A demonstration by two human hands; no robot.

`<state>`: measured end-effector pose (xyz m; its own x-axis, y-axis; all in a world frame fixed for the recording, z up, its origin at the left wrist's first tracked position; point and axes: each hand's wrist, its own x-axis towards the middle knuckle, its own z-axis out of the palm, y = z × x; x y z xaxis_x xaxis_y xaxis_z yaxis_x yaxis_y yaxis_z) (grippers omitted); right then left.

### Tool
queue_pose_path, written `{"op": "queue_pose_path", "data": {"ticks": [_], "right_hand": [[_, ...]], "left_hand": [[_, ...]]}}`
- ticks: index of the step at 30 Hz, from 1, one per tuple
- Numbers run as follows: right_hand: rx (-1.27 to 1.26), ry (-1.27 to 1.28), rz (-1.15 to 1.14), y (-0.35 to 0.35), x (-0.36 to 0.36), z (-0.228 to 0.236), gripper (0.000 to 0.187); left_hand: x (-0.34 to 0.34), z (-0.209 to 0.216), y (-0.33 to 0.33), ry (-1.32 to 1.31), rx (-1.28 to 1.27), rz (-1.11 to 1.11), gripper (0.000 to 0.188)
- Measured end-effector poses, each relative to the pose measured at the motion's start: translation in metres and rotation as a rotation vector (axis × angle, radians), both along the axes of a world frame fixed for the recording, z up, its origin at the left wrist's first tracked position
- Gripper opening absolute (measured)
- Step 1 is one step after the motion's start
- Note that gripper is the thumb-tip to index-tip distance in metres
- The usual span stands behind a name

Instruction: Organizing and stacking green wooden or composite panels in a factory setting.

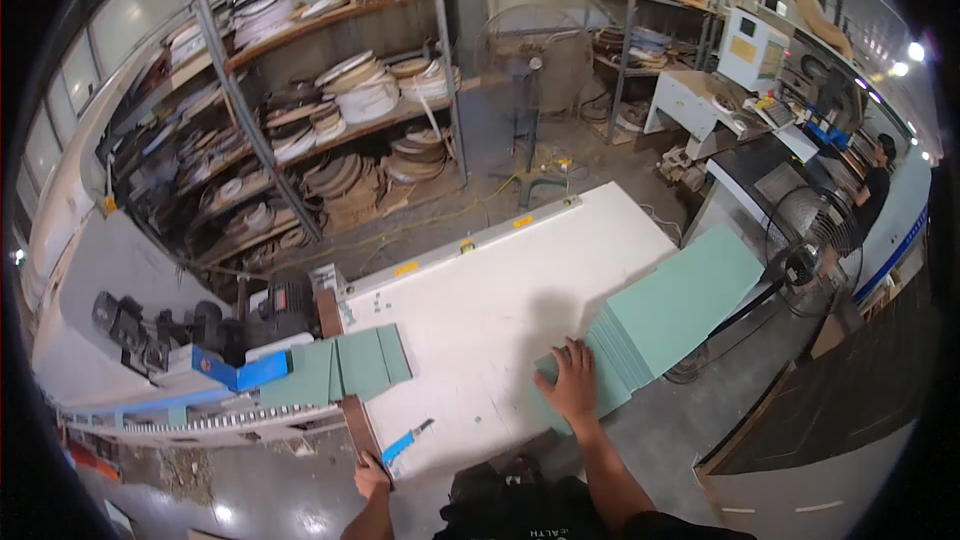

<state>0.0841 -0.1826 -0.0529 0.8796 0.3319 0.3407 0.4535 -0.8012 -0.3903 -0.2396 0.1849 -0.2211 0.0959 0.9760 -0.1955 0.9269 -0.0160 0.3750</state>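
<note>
"As we enter the head view, what do we list for the right hand?"

"Right hand: palm down, fingers open and a little apart, laid on the fanned green panels at the counter's right side. We see it touching the panels, with no grip around them."

"Left hand?"

"At the near left corner, on the brown edge strip. We cannot tell how far its fingers close, or whether it grips the strip."

"Lying nearest to it?"

"One blue-handled cutter, flat on the white top, just beside the left hand."

"Other stock on our counter?"

"One long metal bar with yellow labels, along the far edge; small green scraps, far left; a second lot of green panels, overlapping, spanning from the machine onto the left end."

"Surroundings?"

"We record shelves of coiled rolls beyond, one caged fan at right, and a person in dark clothing farther off."
</note>
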Motion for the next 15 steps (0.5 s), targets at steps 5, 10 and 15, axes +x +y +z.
{"op": "queue_pose_path", "data": {"ticks": [5,10,15], "right_hand": [[-0.019,-0.034,-0.021,-0.004,0.006,-0.011,0.058],[-0.019,-0.018,0.016,-0.001,0.012,-0.004,0.058],[-0.025,-0.028,-0.008,-0.002,0.012,-0.010,0.058]], "left_hand": [[0.016,0.026,-0.003,-0.046,-0.043,-0.068,0.075],[0.021,0.022,0.006,-0.010,-0.100,-0.005,0.073],[0.020,0.021,0.003,0.038,-0.093,0.012,0.073]]}}
